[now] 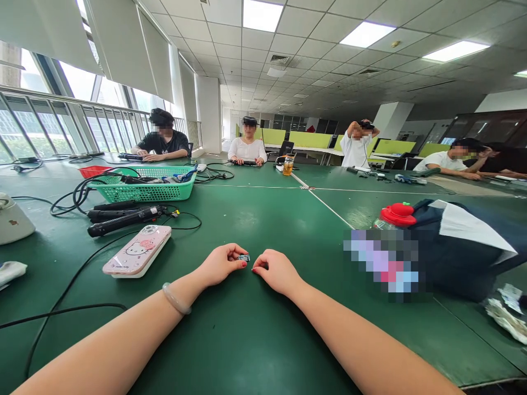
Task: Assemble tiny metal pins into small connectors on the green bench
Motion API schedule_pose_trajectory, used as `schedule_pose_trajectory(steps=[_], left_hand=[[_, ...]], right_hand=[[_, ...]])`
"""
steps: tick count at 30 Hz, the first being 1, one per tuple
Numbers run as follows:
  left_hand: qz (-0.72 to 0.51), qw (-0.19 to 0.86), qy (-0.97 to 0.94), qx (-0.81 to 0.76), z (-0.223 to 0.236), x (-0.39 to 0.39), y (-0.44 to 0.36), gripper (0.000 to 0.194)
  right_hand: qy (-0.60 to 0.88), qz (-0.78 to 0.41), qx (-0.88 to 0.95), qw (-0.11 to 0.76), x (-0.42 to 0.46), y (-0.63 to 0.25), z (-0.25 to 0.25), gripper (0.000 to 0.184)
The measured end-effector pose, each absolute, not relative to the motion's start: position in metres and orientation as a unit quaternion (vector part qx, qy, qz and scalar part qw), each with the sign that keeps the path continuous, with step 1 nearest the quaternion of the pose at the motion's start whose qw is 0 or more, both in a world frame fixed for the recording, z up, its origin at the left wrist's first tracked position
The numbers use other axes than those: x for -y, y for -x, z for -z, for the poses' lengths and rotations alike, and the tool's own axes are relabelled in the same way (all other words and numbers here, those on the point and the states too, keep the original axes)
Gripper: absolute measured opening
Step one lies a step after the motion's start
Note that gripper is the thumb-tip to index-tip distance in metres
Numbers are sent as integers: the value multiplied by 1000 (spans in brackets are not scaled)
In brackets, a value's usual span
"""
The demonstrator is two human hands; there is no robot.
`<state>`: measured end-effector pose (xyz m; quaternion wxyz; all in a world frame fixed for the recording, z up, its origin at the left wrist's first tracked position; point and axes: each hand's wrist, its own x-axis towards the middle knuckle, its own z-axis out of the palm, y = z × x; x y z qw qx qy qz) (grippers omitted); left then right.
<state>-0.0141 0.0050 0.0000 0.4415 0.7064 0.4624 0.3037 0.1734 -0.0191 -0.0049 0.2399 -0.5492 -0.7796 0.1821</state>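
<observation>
My left hand (pixel 223 265), with a pale bangle (pixel 176 299) on its wrist, pinches a small circuit board (pixel 244 258) between thumb and fingers. The piece is dark with light markings, and part of it is hidden by the fingertips. Just to its right, a small gap away, my right hand (pixel 280 270) has thumb and index finger pressed together. Whatever sits in that pinch, if anything, is too small to make out. Both hands rest at the green table (pixel 247 334). To the left of my left hand lies a phone in a pink case (pixel 139 249).
Behind the phone are black cylindrical tools (pixel 125 219), loose cables (pixel 61 296) and a green basket (pixel 144 191) of parts. On the right stand a red-capped bottle (pixel 397 215) and a dark bag (pixel 461 258). Several people sit or stand around the far side.
</observation>
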Motion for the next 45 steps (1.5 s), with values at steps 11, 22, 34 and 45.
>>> schedule_pose_trajectory(steps=[11,22,34,45], left_hand=[[-306,436,-710,-461,1,-6,15,31],[-303,431,-712,-464,2,-6,15,34],[-290,426,-715,-472,2,-6,15,36],[-291,427,-716,-470,0,-4,14,35]], right_hand=[[561,-158,778,235,20,-174,5,9],[561,-116,791,214,18,-173,7,12],[541,-57,820,177,19,-176,5,16],[552,-25,811,191,16,-177,9,15]])
